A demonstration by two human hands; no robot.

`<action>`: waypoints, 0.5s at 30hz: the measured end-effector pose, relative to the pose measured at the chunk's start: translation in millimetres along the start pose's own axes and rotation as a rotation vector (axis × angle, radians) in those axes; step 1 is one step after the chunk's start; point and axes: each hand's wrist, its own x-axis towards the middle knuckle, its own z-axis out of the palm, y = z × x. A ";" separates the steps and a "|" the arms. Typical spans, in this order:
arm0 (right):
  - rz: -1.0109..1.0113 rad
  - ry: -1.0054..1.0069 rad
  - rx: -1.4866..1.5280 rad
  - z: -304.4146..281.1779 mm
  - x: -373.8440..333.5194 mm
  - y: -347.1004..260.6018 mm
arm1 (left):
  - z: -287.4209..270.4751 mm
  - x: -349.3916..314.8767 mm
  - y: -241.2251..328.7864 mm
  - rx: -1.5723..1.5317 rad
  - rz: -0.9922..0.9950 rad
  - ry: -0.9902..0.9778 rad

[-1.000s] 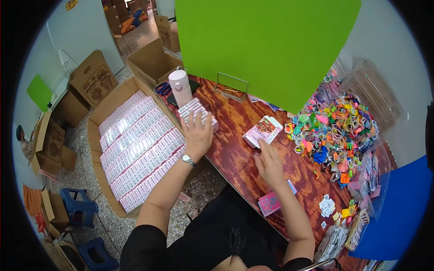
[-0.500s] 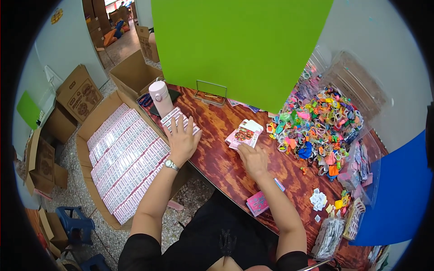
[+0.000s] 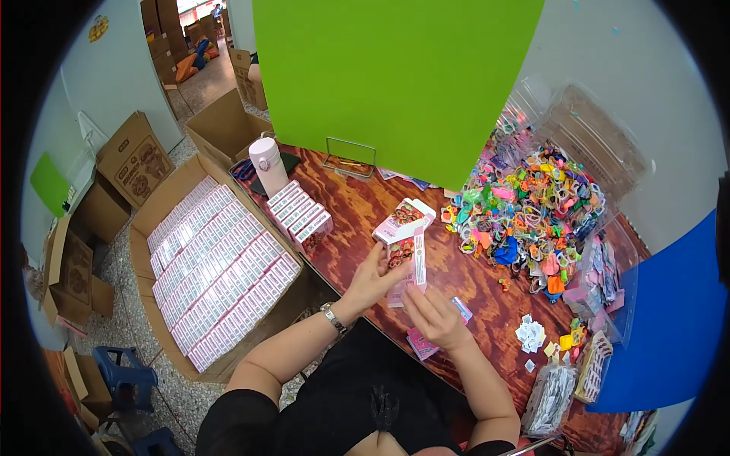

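Between my two hands, above the table, is a small pink and white carton (image 3: 420, 258) with a picture on its front, held tilted. My left hand (image 3: 369, 283) grips its left side, and my right hand (image 3: 436, 315) pinches its lower right corner. Just beyond it a similar carton (image 3: 414, 210) lies on the table with white flaps at its far end. To the left a row of upright pink and white cartons (image 3: 304, 216) stands at the table edge. Pink flat packs (image 3: 420, 346) lie near my right wrist, partly hidden.
At left, a big cardboard box (image 3: 190, 365) is packed with rows of cartons. A pink bottle (image 3: 268, 163) and wire stand (image 3: 350, 156) are at the back. Colourful small trinkets (image 3: 532, 216) heap at right, near white paper slips (image 3: 530, 334) and a tray (image 3: 549, 403). A green panel (image 3: 395, 83) rises behind.
My left hand has left the row of cartons and come right to the middle. A carton is now raised between both hands, nearer me; the other stays lying on the table.
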 end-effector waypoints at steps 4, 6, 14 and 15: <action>-0.100 -0.076 -0.032 -7.6 -11.5 -9.5 | 11.3 -0.3 -3.2 -0.089 -0.095 -0.132; -0.132 -0.101 -0.016 -11.5 -14.9 -12.8 | 14.8 0.1 -2.4 0.037 -0.210 -0.152; 0.515 0.263 0.147 -38.1 -11.2 -18.6 | 26.5 -7.3 -33.9 0.411 0.332 0.014; 0.546 0.257 0.143 -37.2 -13.2 -15.1 | 32.2 -12.2 -32.6 0.444 0.370 0.034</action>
